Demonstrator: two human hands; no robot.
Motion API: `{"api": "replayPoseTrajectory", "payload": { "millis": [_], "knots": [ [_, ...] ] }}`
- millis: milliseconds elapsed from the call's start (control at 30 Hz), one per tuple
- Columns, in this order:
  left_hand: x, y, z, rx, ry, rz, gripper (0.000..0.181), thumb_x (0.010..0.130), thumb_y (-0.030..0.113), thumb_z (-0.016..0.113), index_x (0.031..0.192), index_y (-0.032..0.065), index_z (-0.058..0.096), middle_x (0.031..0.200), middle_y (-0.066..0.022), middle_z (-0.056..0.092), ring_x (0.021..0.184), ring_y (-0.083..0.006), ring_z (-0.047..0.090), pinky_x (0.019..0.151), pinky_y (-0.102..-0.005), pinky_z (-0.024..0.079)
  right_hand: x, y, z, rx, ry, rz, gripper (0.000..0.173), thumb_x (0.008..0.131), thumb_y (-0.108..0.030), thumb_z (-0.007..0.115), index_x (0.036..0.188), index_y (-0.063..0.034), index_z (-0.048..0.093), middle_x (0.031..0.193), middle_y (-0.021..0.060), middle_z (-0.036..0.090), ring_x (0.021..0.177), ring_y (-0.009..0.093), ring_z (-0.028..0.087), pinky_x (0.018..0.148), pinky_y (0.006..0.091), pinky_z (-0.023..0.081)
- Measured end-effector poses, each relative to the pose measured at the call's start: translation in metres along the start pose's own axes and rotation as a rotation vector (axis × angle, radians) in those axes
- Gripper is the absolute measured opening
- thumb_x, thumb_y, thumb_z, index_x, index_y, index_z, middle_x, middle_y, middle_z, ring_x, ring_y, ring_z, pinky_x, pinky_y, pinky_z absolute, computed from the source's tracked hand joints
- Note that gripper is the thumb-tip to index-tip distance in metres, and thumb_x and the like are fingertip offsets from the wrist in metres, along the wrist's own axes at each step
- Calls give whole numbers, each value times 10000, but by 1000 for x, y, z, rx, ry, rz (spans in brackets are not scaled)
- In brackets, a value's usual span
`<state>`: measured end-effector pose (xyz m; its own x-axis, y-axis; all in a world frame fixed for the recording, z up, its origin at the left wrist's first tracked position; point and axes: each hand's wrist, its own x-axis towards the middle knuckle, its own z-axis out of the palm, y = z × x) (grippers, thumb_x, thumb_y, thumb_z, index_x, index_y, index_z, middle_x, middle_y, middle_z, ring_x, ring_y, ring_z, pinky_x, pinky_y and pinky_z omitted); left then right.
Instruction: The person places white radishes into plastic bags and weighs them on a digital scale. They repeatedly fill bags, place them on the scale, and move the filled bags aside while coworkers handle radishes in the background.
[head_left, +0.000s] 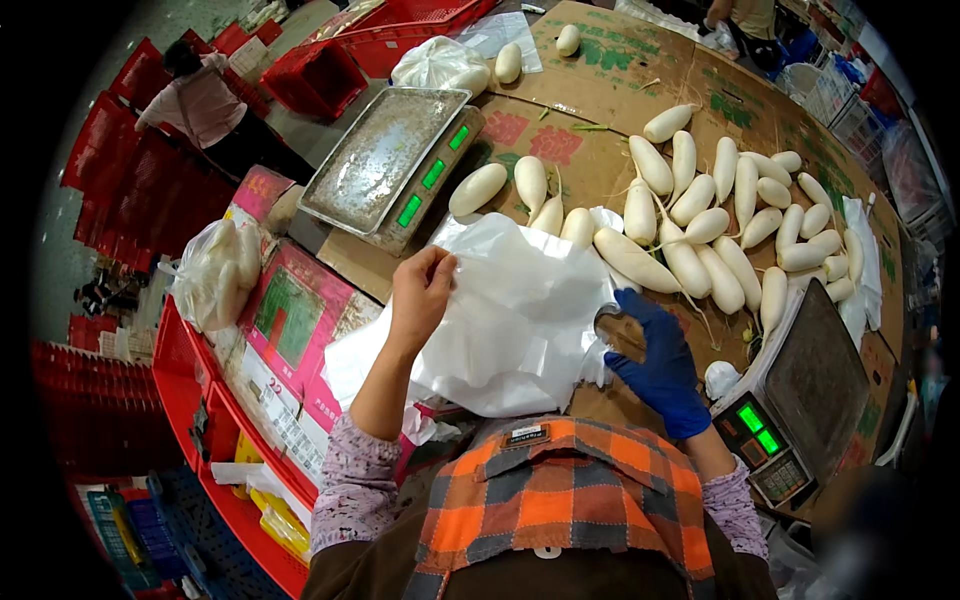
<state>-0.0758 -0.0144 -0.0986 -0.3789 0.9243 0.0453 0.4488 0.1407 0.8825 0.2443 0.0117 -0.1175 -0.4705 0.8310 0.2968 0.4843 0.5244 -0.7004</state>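
My bare left hand pinches the edge of a white plastic bag spread flat in front of me. My right hand, in a blue glove, is at the bag's right end by its cut-out handles. Its thumb and fingers are spread apart, and I see nothing held between them. White radishes lie heaped just beyond the bag and to the right. One long radish rests against the bag's far edge.
A platform scale with green displays stands back left; another scale is at the right. Bagged radishes sit left, above a red crate. Cardboard covers the table. A person stands among red crates far left.
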Motion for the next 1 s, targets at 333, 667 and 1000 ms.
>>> {"api": "replayPoseTrajectory", "payload": {
  "millis": [333,667,1000],
  "knots": [
    [-23,75,0,223,176,310,80,874,28,574,812,-18,551,651,-95,518,562,-161,501,542,-263,395,65,8,106,923,-460,316,1018,775,-322,756,1482,-63,71,1430,145,340,1315,212,362,1024,316,371],
    [-17,40,38,450,259,519,178,785,-6,617,948,11,546,801,-122,553,810,-304,527,707,-399,405,75,-12,32,932,-192,565,138,896,-176,632,926,-42,644,744,21,626,623,93,564,586,248,483],
    [-29,76,110,-502,-675,-55,425,769,99,745,1113,32,504,951,-22,586,856,-104,555,734,-256,469,28,-13,-5,255,-204,198,251,804,-292,645,948,-90,680,924,131,684,880,292,657,759,348,503]
  ]
}}
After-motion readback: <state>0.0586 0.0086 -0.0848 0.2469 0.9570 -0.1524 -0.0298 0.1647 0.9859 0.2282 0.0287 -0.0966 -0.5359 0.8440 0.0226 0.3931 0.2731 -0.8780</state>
